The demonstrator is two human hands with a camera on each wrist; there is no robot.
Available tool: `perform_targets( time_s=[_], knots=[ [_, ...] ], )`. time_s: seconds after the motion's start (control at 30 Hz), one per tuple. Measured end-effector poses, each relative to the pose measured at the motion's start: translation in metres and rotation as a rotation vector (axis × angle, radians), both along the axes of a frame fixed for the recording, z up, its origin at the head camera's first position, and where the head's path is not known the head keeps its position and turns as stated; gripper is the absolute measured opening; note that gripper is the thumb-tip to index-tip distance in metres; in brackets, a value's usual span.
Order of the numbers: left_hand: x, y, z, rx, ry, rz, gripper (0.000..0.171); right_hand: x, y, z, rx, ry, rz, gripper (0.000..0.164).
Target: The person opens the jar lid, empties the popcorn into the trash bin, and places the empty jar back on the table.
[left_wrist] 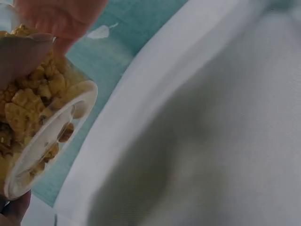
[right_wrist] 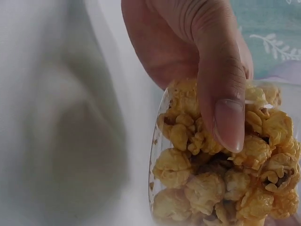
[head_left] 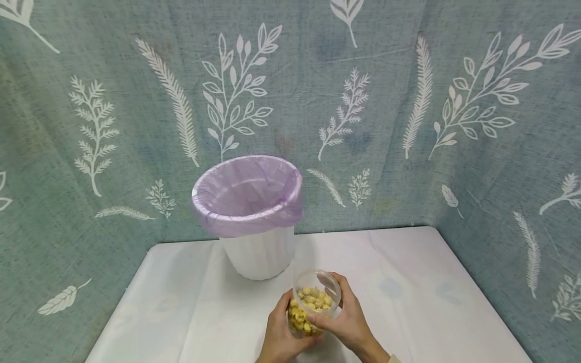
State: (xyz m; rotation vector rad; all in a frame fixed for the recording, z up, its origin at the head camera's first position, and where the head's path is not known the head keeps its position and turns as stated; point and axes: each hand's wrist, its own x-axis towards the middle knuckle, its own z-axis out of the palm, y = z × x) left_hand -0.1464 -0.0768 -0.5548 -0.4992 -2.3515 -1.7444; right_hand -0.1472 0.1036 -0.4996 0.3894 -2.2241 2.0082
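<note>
A clear plastic cup of yellow popcorn [head_left: 312, 307] is held just above the white table [head_left: 190, 312], near its front edge. My left hand [head_left: 280, 333] grips the cup from the left and below. My right hand [head_left: 346, 315] wraps the cup from the right, fingers near its rim. In the right wrist view my thumb [right_wrist: 221, 89] presses on the cup's clear wall over the popcorn [right_wrist: 221, 179]. The left wrist view shows the cup's base [left_wrist: 42, 146] tilted, with fingers [left_wrist: 23, 56] on its side.
A white bin [head_left: 260, 252] lined with a purple bag [head_left: 247, 194] stands at the back of the table, just behind the cup. A teal cloth with white leaf prints [head_left: 408, 111] hangs behind and on both sides.
</note>
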Motion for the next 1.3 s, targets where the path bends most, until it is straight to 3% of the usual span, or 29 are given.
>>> perform_targets(
  time_s=[0.27, 0.37, 0.9, 1.17, 1.3],
  knots=[
    [-0.005, -0.003, 0.016, -0.082, 0.208, 0.030, 0.089, -0.002, 0.004, 0.013, -0.031, 0.020, 0.040, 0.079],
    [-0.007, -0.003, 0.021, -0.091, 0.251, 0.026, 0.088, -0.002, 0.006, 0.018, -0.043, 0.036, 0.055, 0.078],
    [-0.010, -0.010, 0.047, -0.059, 0.244, -0.017, 0.085, -0.007, 0.004, 0.037, -0.109, 0.107, 0.164, 0.076],
    [-0.006, -0.015, 0.059, -0.022, 0.135, -0.115, 0.085, -0.009, 0.009, 0.042, -0.145, 0.118, 0.268, 0.077],
    [-0.006, -0.019, 0.063, -0.008, 0.082, -0.178, 0.085, -0.009, 0.015, 0.045, -0.158, 0.102, 0.362, 0.081]
  ],
)
